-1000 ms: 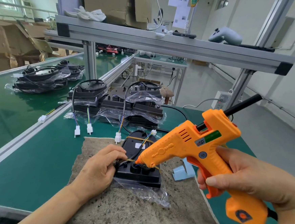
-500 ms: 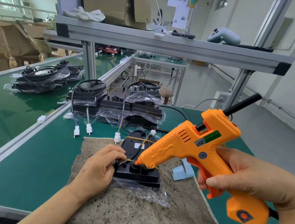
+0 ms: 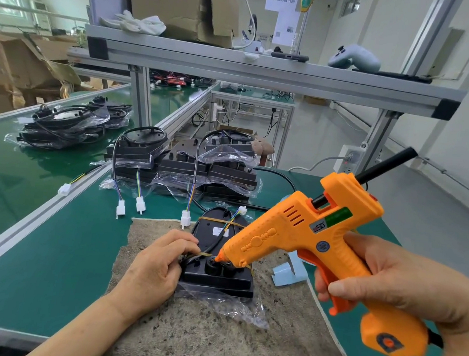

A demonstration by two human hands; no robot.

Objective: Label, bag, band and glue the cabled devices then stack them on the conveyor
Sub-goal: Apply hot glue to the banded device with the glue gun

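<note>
Holding unchanged: right hand (image 3: 382, 282) grips the glue gun (image 3: 293, 236), nozzle on the device (image 3: 219, 280); left hand (image 3: 153, 269) pinches its cable (image 3: 211, 246).

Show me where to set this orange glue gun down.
Free: the green bench top between the aluminium rail and the grey speckled mat, and the mat's near end in front of the black bagged device. Crowded: behind the mat, stacked bagged devices and white connectors; right of the device, a blue stand.

One orange glue gun (image 3: 301, 239). Two hands: left hand (image 3: 150, 269), right hand (image 3: 388, 282). One black device (image 3: 217, 274) on one speckled mat (image 3: 187, 337). Five white connectors (image 3: 140, 204). One heap of bagged devices (image 3: 63, 128) on the conveyor (image 3: 17, 183); at least two stacks (image 3: 137, 156) on the table (image 3: 54, 248). One grey controller (image 3: 353, 58).
</note>
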